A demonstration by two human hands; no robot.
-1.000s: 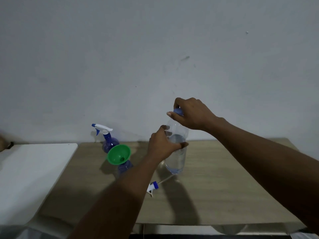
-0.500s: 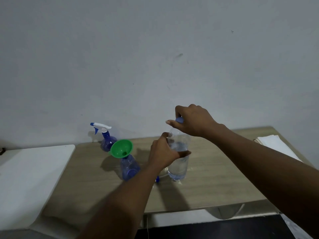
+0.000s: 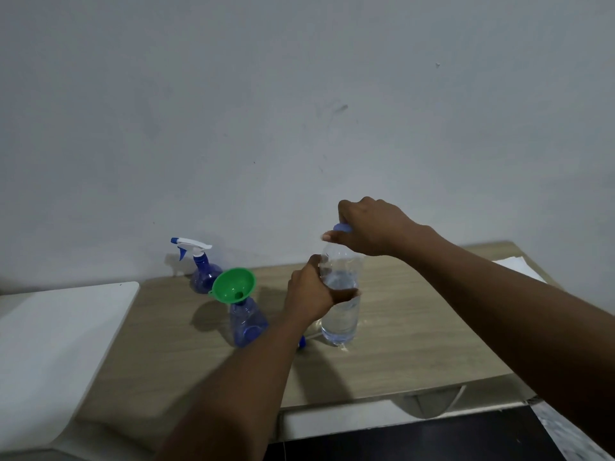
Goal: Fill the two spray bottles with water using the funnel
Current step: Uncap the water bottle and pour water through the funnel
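Note:
A clear water bottle (image 3: 341,316) stands upright on the wooden table (image 3: 416,347), partly filled. My left hand (image 3: 309,294) wraps its middle from the left. My right hand (image 3: 369,226) pinches the blue cap (image 3: 342,227) on top. To the left, a green funnel (image 3: 234,284) sits tilted in the neck of an open blue spray bottle (image 3: 248,322). Further back by the wall stands a second blue spray bottle (image 3: 203,271) with its white trigger head on. A loose sprayer head with its tube (image 3: 304,341) lies on the table, mostly hidden behind my left forearm.
A white surface (image 3: 56,344) adjoins the table on the left. White paper (image 3: 519,267) lies at the table's far right edge. The wall rises right behind the table. The table's front edge runs below my arms.
The view has shifted slightly, showing more of the table's front edge. Both hands have stayed on the water bottle and its cap, which now rests on the table.

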